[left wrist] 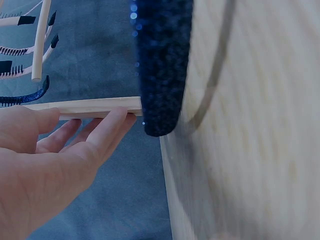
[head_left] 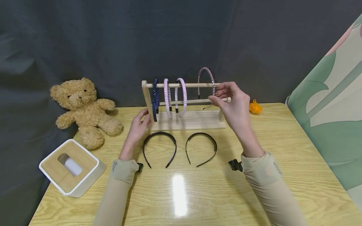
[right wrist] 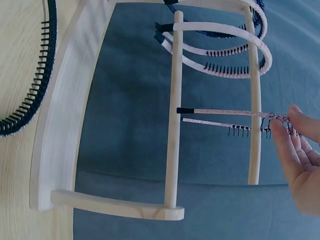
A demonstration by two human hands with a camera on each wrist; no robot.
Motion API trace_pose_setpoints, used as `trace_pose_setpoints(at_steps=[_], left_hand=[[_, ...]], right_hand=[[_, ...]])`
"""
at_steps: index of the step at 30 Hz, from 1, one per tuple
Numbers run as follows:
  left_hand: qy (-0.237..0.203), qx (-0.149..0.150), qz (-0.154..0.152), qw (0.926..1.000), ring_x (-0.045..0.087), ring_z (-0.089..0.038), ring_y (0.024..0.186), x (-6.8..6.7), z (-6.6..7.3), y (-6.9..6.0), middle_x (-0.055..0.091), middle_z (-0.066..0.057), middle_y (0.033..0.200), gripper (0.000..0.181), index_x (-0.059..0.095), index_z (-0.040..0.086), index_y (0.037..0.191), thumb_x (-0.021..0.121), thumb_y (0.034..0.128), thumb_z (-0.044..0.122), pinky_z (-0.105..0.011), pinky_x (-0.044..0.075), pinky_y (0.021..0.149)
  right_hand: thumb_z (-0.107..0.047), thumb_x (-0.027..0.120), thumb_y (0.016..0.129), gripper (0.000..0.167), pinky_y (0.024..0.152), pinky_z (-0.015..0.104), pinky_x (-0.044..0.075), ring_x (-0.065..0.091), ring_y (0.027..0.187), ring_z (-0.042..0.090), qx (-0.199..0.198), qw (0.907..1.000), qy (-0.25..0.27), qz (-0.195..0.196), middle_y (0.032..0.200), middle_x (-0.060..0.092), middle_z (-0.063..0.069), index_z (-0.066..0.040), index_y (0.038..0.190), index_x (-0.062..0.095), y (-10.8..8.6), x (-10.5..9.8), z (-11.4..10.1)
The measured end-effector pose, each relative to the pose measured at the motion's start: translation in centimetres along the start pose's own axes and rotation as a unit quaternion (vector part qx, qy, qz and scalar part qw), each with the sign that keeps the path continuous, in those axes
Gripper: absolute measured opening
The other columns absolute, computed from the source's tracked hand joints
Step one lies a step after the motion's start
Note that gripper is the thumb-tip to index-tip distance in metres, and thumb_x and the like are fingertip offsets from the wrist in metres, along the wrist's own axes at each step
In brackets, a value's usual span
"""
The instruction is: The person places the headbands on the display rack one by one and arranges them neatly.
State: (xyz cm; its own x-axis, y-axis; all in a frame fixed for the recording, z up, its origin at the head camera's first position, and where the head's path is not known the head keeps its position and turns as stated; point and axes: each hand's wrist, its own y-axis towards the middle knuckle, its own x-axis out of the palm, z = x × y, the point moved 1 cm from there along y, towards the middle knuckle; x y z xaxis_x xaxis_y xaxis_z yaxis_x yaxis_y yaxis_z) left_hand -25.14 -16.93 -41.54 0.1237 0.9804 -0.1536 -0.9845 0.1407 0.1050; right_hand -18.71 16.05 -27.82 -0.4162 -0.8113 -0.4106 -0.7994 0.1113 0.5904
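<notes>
My right hand (head_left: 234, 102) pinches a pink glittery headband (head_left: 207, 69) between thumb and fingers, near the right end of the wooden rack (head_left: 189, 124). In the right wrist view the headband (right wrist: 225, 112) spans both dowels, with its teeth facing inward. My left hand (head_left: 138, 127) touches the outer side of the rack's left upright (left wrist: 100, 106) with extended fingers. A dark blue glittery headband (head_left: 154, 100) hangs at the rack's left, partly hiding another blue one. Right of it hang two lilac headbands, one (head_left: 167, 97) left of the other (head_left: 183, 95).
On the table before the rack lie a dark blue toothed headband (head_left: 159, 134) and a black one (head_left: 202, 134). A teddy bear (head_left: 87, 110) sits at the left behind a white box with a wooden lid (head_left: 87, 157). An orange item (head_left: 255, 107) lies at the back right.
</notes>
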Motion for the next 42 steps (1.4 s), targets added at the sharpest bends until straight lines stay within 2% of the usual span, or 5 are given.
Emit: trace_pose_setpoints(at_steps=[12, 24, 25, 34, 42], left_hand=[[0.005, -0.004, 0.0, 1.0, 0.054, -0.047, 0.137, 0.0, 0.0, 0.0, 0.044, -0.029, 0.155, 0.046, 0.041, -0.006, 0.161, 0.04, 0.1172, 0.009, -0.047, 0.049, 0.119], [0.019, -0.004, 0.0, 0.9998, 0.054, -0.046, 0.138, 0.0, 0.0, 0.0, 0.045, -0.029, 0.156, 0.047, 0.041, -0.005, 0.161, 0.041, 0.1174, 0.011, -0.046, 0.05, 0.119], [0.02, -0.004, 0.0, 0.9998, 0.054, -0.046, 0.138, -0.1, 0.0, 0.0, 0.045, -0.029, 0.155, 0.046, 0.041, -0.005, 0.161, 0.041, 0.1174, 0.011, -0.046, 0.05, 0.118], [0.02, -0.002, 0.001, 0.9998, 0.055, -0.047, 0.136, -0.1, 0.0, 0.0, 0.046, -0.029, 0.154, 0.046, 0.042, -0.006, 0.16, 0.041, 0.1174, 0.01, -0.046, 0.051, 0.117], [0.012, 0.0, -0.001, 0.9999, 0.055, -0.046, 0.135, 0.0, 0.0, 0.0, 0.045, -0.029, 0.154, 0.046, 0.041, -0.006, 0.16, 0.042, 0.1173, 0.01, -0.047, 0.051, 0.117]], right_hand=[[0.0, 0.089, 0.087, 0.032, 0.07, 0.005, 0.054, 0.072, 0.084, 0.027, 0.004, 0.9997, 0.001, -0.023, 0.096, 0.075, 0.016, 0.005, 0.111, 0.069, 0.1, 1.8, 0.1], [-0.001, 0.09, 0.087, 0.035, 0.066, 0.007, 0.053, 0.074, 0.085, 0.028, 0.004, 0.999, -0.006, -0.044, 0.098, 0.076, 0.016, 0.006, 0.114, 0.07, -0.2, 3.5, 0.3], [0.0, 0.09, 0.086, 0.035, 0.07, 0.008, 0.051, 0.074, 0.085, 0.028, 0.004, 0.999, -0.006, -0.044, 0.097, 0.076, 0.016, 0.006, 0.114, 0.07, -0.2, 3.6, 0.3], [-0.002, 0.09, 0.087, 0.036, 0.068, 0.015, 0.052, 0.073, 0.086, 0.028, 0.013, 0.9983, -0.009, -0.056, 0.097, 0.076, 0.017, 0.007, 0.115, 0.069, -0.7, 4.1, 0.3], [-0.002, 0.09, 0.087, 0.036, 0.066, 0.009, 0.053, 0.074, 0.085, 0.028, 0.0, 0.9985, -0.009, -0.055, 0.098, 0.076, 0.018, 0.007, 0.115, 0.069, -0.8, 4.2, 0.2]])
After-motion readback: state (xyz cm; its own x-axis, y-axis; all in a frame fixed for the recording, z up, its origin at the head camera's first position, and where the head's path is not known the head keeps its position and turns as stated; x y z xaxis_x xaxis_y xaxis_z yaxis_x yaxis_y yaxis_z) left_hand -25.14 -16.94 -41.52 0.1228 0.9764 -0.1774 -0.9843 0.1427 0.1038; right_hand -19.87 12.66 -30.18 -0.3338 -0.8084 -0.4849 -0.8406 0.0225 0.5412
